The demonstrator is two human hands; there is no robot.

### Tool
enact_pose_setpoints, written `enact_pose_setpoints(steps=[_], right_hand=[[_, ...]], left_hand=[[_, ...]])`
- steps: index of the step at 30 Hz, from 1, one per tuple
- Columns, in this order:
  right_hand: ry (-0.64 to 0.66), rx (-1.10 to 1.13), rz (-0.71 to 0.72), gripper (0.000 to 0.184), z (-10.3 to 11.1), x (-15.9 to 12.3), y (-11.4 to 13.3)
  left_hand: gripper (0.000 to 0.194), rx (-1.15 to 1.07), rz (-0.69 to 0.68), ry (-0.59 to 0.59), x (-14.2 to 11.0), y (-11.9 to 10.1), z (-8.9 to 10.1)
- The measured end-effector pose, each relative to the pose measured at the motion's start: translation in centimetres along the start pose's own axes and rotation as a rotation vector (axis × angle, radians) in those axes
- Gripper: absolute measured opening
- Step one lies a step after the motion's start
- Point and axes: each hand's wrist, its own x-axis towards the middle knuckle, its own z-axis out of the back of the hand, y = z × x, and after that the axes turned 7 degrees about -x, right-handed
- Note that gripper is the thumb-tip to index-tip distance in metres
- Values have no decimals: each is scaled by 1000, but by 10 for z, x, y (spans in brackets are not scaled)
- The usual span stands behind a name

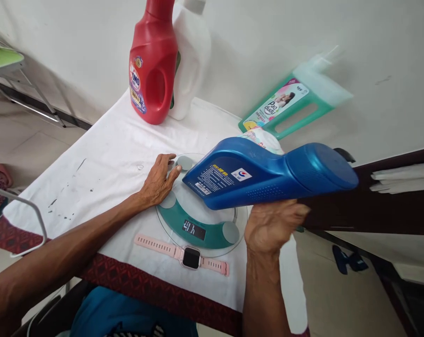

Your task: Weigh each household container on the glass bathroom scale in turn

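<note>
A blue bottle (pixel 247 173) leans steeply over the glass scale (pixel 212 236), its base end above the middle and its cap to the right. The right hand (pixel 270 227) is beneath the bottle's neck end, against its underside; its fingers are partly hidden, so I cannot tell whether they close around it. The left hand (pixel 160 180) is at the scale's left edge, fingers released and spread, with the thumb just beside the bottle's base. The scale's display is lit, its digits blurred. On the near side, a pink watch (pixel 191 257) lies unfastened on the cloth-covered bench (pixel 110 154). At the far side, a red bottle (pixel 154 56) is just beside a white bottle (pixel 198 51); farther right, a green bottle (pixel 285 105) appears tilted.
</note>
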Motion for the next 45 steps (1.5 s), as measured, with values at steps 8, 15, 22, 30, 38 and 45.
enact_pose_setpoints(steps=[8,15,22,30,38,45], right_hand=[[-398,-203,-22,55,31,-11,-25],[-397,-209,-5,44,35,-8,-19],[-386,-145,-11,41,39,-5,-20],[-352,-122,3,47,37,-6,-24],[-306,-156,76,52,35,-11,-26],[-53,-46,155,58,21,-11,-7]], left_hand=[[45,67,15,29,1,-3,2],[49,105,15,43,3,-6,4],[50,117,6,32,3,-7,3],[48,99,14,37,3,-6,4],[46,94,-2,31,3,-3,3],[44,81,-10,17,3,-2,2]])
